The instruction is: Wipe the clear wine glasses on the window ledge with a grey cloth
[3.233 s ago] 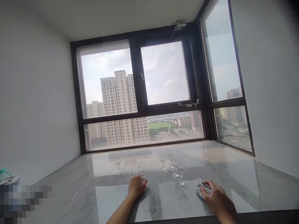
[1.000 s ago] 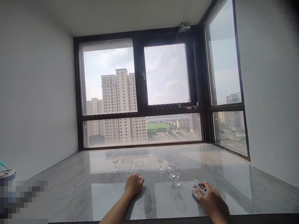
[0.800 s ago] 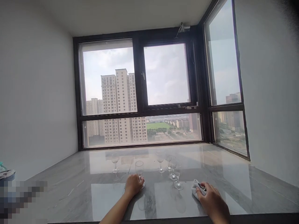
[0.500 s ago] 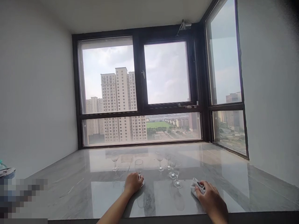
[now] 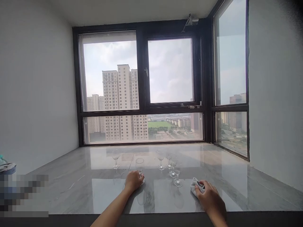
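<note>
My left hand (image 5: 134, 181) is closed round the stem of a clear stemmed glass (image 5: 139, 162), which stands upright on the grey marble-look sill (image 5: 104, 201). In my right hand (image 5: 211, 197) is a bunched white cloth (image 5: 194, 188), held low at the sill near the front edge. Between the two hands, a group of upright stemmed glasses includes a near one (image 5: 177, 179) and one farther back (image 5: 160, 159). Another glass (image 5: 115, 157) stands apart, beyond and left of my left hand. My fingers hide part of the held glass's stem and base.
A dark-framed window (image 5: 142, 112) rises behind the sill, with a side window (image 5: 230, 107) at the right corner. Walls bound both sides. A container (image 5: 8, 168) with a dark rim sits at the far left, partly blurred out. The sill's front edge runs below my hands.
The view has shifted slightly, so sill, glasses and hands appear a little higher. Both hands keep their holds on the glass and the cloth.
</note>
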`<state>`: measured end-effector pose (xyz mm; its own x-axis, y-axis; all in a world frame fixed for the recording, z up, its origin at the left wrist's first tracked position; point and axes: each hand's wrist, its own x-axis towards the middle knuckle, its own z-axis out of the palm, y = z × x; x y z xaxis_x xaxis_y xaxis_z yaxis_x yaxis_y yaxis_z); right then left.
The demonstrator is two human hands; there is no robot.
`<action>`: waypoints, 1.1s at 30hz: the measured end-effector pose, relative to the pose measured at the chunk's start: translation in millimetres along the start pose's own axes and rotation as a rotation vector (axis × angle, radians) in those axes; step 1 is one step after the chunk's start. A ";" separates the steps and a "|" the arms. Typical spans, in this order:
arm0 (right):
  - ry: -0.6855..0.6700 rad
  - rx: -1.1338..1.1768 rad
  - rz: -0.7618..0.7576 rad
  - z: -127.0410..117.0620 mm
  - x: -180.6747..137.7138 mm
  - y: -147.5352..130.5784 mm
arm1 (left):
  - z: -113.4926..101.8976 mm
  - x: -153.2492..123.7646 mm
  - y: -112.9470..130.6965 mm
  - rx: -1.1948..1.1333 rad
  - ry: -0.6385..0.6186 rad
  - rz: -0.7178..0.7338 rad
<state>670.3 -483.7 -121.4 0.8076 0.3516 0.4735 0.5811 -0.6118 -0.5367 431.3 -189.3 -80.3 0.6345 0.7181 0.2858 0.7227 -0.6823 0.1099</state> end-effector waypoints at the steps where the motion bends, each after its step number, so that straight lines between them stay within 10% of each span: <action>1: -0.002 0.004 0.003 -0.6 -0.2 -0.1 | 0.3 -0.1 -0.1 -0.005 0.000 0.004; 33: -0.012 0.021 -0.020 1.0 -0.6 -0.7 | 6.5 2.9 -3.2 -0.016 -0.013 0.001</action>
<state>669.5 -482.8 -122.0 0.7969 0.3725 0.4756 0.5989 -0.5899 -0.5416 432.5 -184.1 -86.0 0.6385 0.7193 0.2736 0.7179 -0.6848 0.1249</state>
